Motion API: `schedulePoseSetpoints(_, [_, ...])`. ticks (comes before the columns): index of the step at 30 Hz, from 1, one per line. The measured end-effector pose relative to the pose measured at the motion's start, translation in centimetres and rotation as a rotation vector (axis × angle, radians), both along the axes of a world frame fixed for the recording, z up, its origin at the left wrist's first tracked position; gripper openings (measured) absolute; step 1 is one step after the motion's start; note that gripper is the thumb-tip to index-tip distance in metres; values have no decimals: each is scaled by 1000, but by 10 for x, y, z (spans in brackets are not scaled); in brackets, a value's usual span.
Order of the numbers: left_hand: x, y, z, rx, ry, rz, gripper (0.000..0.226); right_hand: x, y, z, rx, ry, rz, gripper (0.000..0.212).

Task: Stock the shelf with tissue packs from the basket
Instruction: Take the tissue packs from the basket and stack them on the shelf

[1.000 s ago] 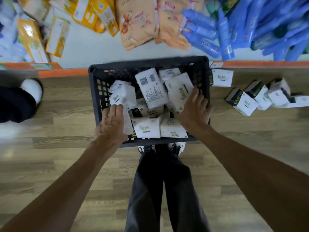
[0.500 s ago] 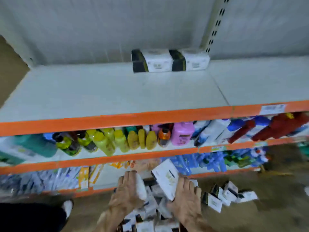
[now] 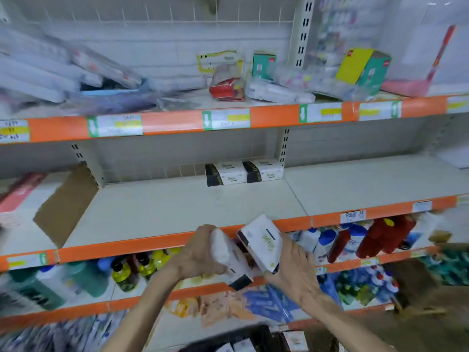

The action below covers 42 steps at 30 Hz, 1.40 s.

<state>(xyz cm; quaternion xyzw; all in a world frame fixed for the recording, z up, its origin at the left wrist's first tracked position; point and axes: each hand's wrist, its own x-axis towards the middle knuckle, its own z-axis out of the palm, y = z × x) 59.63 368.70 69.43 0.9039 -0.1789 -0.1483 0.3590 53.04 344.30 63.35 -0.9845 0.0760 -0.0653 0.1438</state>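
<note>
My left hand (image 3: 196, 252) grips a white tissue pack (image 3: 232, 260) with a black end, tilted downward. My right hand (image 3: 294, 269) holds a second white tissue pack (image 3: 261, 241) from below. Both packs are in front of the orange edge of the middle shelf (image 3: 177, 209), just below its level. Two tissue packs (image 3: 243, 172) stand side by side at the back of that shelf. The black basket (image 3: 228, 337) shows at the bottom edge, with more packs inside.
A brown cardboard divider (image 3: 66, 207) stands at the left of the middle shelf. The upper shelf (image 3: 172, 121) carries assorted packaged goods. Coloured bottles (image 3: 132, 269) fill the shelf below, and blue and red bottles (image 3: 355, 242) sit to the right.
Both hands took a pack each out of the basket and rose with them to the middle shelf's edge. The view tilted up from the floor to the shelves.
</note>
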Motion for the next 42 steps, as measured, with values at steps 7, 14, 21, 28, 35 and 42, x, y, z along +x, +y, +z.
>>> schedulePoseSetpoints(7, [34, -14, 44, -392, -33, 134, 80, 53, -38, 46, 289, -5, -232, 94])
schedulePoseSetpoints(14, [67, -43, -7, -374, 6, 357, 76, 103, -70, 50, 394, 212, -438, 81])
schedulePoseSetpoints(21, [77, -57, -37, -148, -21, 524, 94, 139, -81, 40, 341, 244, -316, 88])
schedulePoseSetpoints(28, [90, -83, -42, 177, -202, 389, 93, 178, -101, 43, 476, 241, -293, 61])
schedulePoseSetpoints(35, [91, -78, -43, 288, -246, 318, 86, 171, -139, 31, -10, -9, 252, 57])
schedulePoseSetpoints(42, [104, -73, -15, 71, -28, 511, 67, 171, -145, 30, -99, 61, 312, 48])
